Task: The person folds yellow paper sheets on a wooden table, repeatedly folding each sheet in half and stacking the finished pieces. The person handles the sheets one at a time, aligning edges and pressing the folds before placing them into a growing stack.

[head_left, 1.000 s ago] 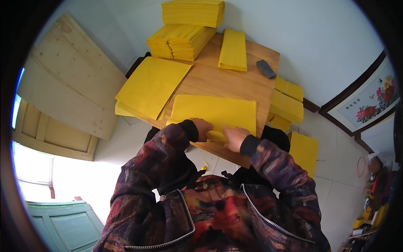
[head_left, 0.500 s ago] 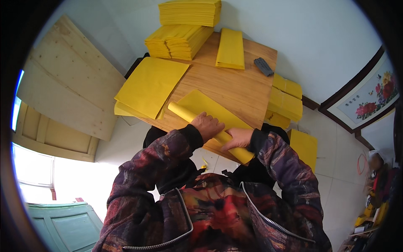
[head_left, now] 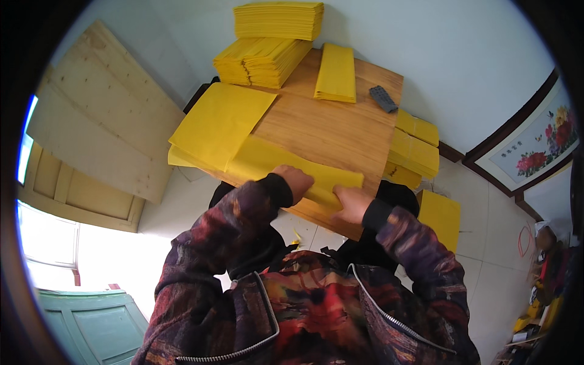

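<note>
A yellow paper sheet (head_left: 267, 159), folded over into a long strip, lies along the table's near edge. My left hand (head_left: 295, 182) is closed at the strip's near side, knuckles up, and its fingertips are partly hidden. At the strip's right end my right hand (head_left: 353, 204) grips the near edge, its thumb on top. To the left, larger flat yellow sheets (head_left: 222, 121) lie in a loose pile whose corner meets the strip.
On the wooden table (head_left: 328, 131) stand tall stacks of folded yellow paper (head_left: 261, 61), a smaller folded stack (head_left: 336, 73) and a dark grey object (head_left: 382, 99). Yellow bundles (head_left: 415, 149) sit beyond the right edge. A wooden board (head_left: 97, 115) leans at left.
The rolled-up part of the sheet has come down flat into a strip at the table's near edge. My right hand has shifted slightly right; my left hand stays near the strip's middle.
</note>
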Available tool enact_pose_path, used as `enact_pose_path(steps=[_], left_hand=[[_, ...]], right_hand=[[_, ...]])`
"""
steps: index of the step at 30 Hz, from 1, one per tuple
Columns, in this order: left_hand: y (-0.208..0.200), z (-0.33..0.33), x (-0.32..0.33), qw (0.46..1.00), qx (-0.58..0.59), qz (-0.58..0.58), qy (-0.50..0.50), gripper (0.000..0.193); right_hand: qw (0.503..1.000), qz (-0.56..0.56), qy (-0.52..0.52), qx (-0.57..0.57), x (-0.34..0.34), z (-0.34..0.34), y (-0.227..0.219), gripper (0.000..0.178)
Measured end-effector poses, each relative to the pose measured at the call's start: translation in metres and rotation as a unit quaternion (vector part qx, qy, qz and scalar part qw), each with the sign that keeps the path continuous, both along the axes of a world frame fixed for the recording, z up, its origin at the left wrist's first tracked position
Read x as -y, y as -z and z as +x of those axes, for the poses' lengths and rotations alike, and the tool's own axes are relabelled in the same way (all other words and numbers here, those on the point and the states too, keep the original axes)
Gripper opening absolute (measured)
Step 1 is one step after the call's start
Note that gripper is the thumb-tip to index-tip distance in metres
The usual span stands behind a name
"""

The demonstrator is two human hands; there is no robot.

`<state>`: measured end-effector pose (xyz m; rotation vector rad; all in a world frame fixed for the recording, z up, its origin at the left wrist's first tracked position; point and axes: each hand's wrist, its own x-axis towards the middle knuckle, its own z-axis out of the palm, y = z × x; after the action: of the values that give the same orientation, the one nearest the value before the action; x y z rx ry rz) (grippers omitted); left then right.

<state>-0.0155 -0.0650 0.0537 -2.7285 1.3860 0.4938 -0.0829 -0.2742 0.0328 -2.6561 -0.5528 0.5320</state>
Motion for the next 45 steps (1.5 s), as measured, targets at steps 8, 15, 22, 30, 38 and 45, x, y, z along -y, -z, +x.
enact_pose_path(steps=[8,15,22,30,38,45], left_hand=[[-0.011,-0.011,0.006,0.995,0.079,-0.047,0.027,0.028],[-0.021,0.007,0.002,0.984,-0.174,0.045,0.015,0.041],[-0.015,-0.008,0.011,0.997,0.016,0.06,0.037,0.042],[-0.021,-0.007,0.009,0.998,0.021,0.049,0.025,0.031],[-0.026,-0.002,0.009,0.986,-0.093,0.134,0.033,0.019],[-0.015,-0.007,0.0,0.995,0.09,0.001,0.053,0.011]], right_hand=[[0.922,0.218,-0.025,-0.318,0.009,0.011,-0.013,0.062],[0.991,-0.069,0.003,0.111,-0.006,-0.01,-0.005,0.06],[0.939,0.25,0.002,-0.236,0.003,-0.012,-0.012,0.049],[0.977,0.15,0.047,-0.144,-0.003,-0.016,0.001,0.057],[0.995,-0.07,0.026,0.066,-0.014,-0.023,0.002,0.061],[0.867,0.369,0.037,-0.334,-0.005,-0.018,0.006,0.054]])
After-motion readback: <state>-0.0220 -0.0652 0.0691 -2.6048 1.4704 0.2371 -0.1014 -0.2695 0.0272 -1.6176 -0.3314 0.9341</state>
